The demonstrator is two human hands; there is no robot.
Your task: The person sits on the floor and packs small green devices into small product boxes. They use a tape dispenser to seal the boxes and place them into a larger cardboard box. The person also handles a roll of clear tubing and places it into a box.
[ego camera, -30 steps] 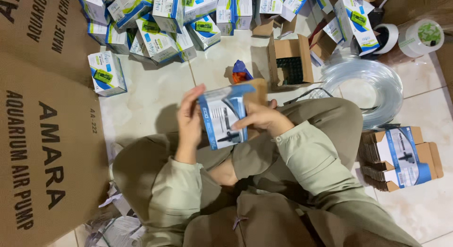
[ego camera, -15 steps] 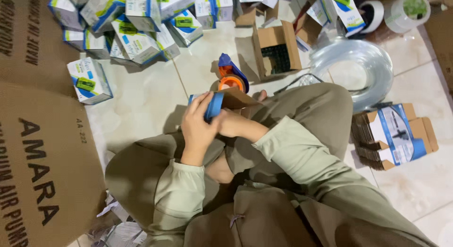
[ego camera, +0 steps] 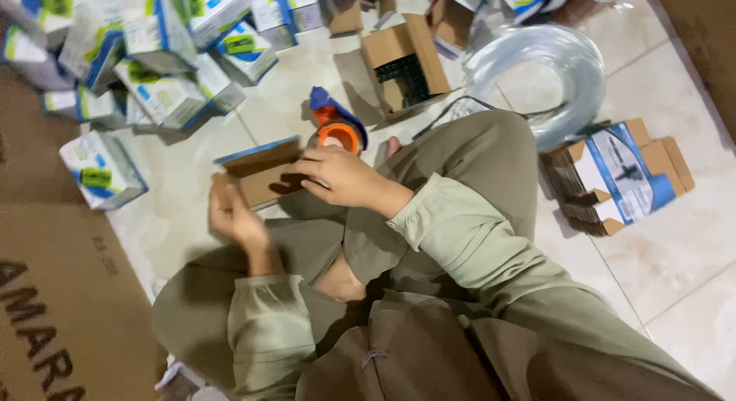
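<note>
While the left hand (ego camera: 234,213) grips the small cardboard box (ego camera: 261,171) from below, fingers curled on its edge, the right hand (ego camera: 337,175) presses together on top, above the lap. Beyond sits a tape dispenser (ego camera: 337,125), then stacked boxes (ego camera: 165,94).

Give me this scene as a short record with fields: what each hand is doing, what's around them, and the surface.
left hand: grips the near edge of a small cardboard box, brown inside showing
right hand: rests on the same box from the other side
tape dispenser: blue and orange, on the floor just beyond the box
open brown carton: dark part inside
clear tubing coil: on the floor, far right
flat box stack: right of the knee
packed boxes pile: upper left
surface: tiled floor
</note>
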